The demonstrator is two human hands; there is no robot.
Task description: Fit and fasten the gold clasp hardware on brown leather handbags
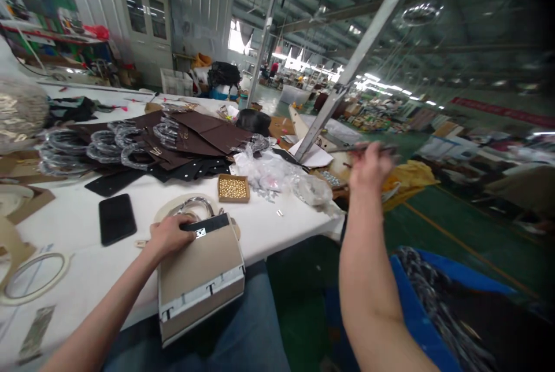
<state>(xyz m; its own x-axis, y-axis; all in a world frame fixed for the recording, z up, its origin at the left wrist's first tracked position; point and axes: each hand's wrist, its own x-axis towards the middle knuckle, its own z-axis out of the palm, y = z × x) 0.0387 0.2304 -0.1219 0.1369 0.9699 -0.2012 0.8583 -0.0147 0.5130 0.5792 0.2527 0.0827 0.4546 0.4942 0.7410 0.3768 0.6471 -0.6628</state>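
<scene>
My left hand [173, 234] is closed on the edge of a black panel [217, 221], which carries a small silver metal plate [200, 233]. This panel lies along the far edge of a beige cardboard box [202, 271] tilted between my lap and the table edge. Behind it are a clear-wrapped handle [195, 205] and a roll of tape. My right hand [370, 166] is raised off to the right, its fingers wrapped round a slim dark tool [388, 151], smeared by motion. A small carton of gold-coloured studs [234, 188] stands beyond the box.
On the white table [277, 239] lie a black phone [117, 218], a tape roll [37, 278], brown panels [208, 132] with wrapped handles, and plastic bags [277, 175]. A metal post [323, 120] rises at the table's right end. A blue bin [468, 273] stands lower right.
</scene>
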